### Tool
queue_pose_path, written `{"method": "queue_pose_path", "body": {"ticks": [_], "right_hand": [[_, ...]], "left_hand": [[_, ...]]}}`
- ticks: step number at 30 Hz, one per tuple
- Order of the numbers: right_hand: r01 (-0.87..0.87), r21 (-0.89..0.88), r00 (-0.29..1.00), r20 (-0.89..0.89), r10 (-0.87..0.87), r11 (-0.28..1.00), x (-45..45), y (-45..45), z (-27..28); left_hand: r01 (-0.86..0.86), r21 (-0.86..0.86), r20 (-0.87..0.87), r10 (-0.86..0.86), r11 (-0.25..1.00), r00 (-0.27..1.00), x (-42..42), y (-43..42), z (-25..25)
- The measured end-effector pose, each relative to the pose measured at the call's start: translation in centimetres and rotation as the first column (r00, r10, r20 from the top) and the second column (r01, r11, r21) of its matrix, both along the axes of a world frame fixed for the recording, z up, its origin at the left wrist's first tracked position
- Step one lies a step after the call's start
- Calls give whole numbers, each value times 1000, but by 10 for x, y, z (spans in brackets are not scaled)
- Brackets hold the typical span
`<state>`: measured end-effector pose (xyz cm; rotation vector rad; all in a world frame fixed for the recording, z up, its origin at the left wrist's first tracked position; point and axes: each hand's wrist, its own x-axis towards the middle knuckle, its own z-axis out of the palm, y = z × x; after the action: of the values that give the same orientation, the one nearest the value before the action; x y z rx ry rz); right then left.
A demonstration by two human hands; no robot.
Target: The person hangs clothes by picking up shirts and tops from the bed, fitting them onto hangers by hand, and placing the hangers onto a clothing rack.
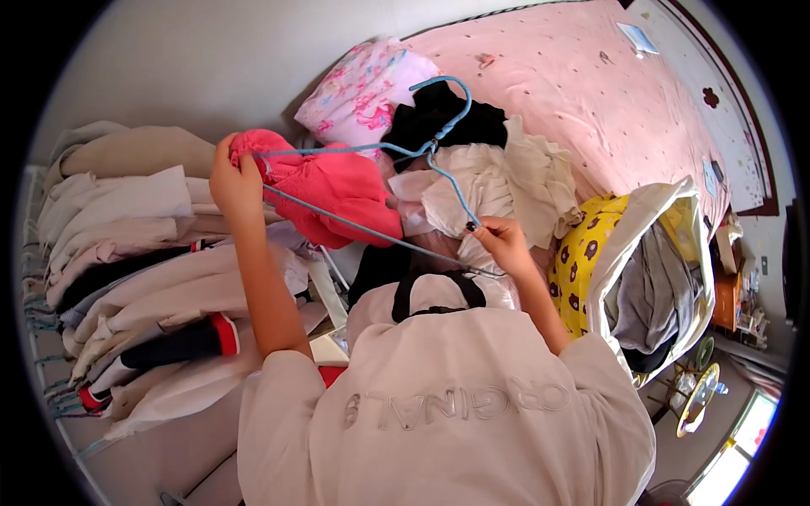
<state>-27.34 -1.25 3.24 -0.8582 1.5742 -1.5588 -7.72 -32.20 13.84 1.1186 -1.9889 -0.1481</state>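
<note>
A blue wire hanger (460,118) is held up in front of my chest, its hook pointing up and away from me. My left hand (235,181) is closed round a bright pink garment (337,190), right where the hanger's left end meets the cloth. The garment hangs bunched behind the hanger, and its shape cannot be told. My right hand (504,243) pinches the hanger's right arm between thumb and fingers. Just beyond it lie white ruffled clothes (540,181) and a black garment (443,118).
At the left, many clothes (126,198) hang on a white rack (52,422). A bed with a pink sheet (540,67) and a floral pillow (363,93) lies ahead. To the right stands a yellow-and-white laundry basket (586,253) holding grey clothes (654,291).
</note>
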Motion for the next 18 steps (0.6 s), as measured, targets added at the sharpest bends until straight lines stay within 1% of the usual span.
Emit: {"method": "queue_pose_path", "body": {"ticks": [1,2,4,7,10,14,17,18], "right_hand": [[-30,-5,998,-57,29,1000,-6,3,-2],[-58,49,993,-102,62,997,-13,8,1],[-98,160,973,-193,129,982,-28,18,28],[-141,283,919,-319,232,949,-49,33,46],[-130,204,949,-259,182,970,-62,42,45],[-17,37,971,-240,26,999,-69,47,30],[32,-12,979,-203,-33,999,-60,40,35],[29,-9,974,-225,-30,1000,-58,36,35]], "left_hand": [[-10,16,-12,10,1000,1000,4,-11,-3],[-13,29,-36,14,999,999,9,-21,-4],[-11,58,-92,16,998,996,15,-33,-4],[-24,56,-60,27,998,998,20,-38,10],[4,34,-24,-4,999,1000,19,-37,19],[-19,-5,-3,19,1000,1000,12,-28,25],[-30,4,-1,30,1000,1000,7,-15,32],[-19,2,-9,19,1000,1000,5,-13,33]]}}
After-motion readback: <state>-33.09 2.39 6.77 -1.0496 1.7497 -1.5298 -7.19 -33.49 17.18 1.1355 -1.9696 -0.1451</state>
